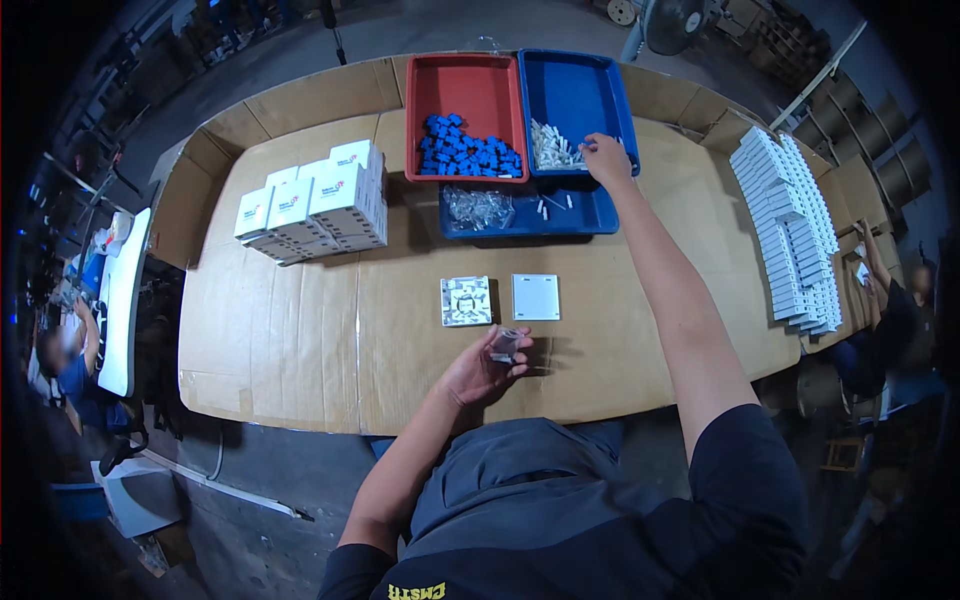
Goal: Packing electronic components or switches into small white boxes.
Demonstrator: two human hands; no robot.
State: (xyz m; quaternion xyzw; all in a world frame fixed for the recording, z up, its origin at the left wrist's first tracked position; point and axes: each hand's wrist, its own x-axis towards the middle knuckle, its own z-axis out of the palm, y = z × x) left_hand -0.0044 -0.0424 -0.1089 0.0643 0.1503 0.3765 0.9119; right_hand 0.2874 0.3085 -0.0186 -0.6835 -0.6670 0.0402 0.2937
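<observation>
My left hand [476, 374] is closed around a small clear plastic piece [507, 344], held just above the near part of the table. My right hand [608, 160] reaches over the near right side of a blue tray [577, 85], its fingers pinched together. Whatever those fingers hold is too small to make out. Small white plastic parts [552, 146] lie heaped in that tray beside the hand. Beyond my left hand lie a square box with a grey-and-white pattern [465, 301] and a flat white square panel [535, 297], side by side.
A red tray [463, 85] holds blue plastic parts [462, 150]. A shallow blue tray [560, 222] contains clear bagged pieces [478, 208]. White boxes [325, 205] stand stacked at left; white panels [787, 232] are piled at right. Cardboard walls [320, 100] edge the table. Other people work at both sides.
</observation>
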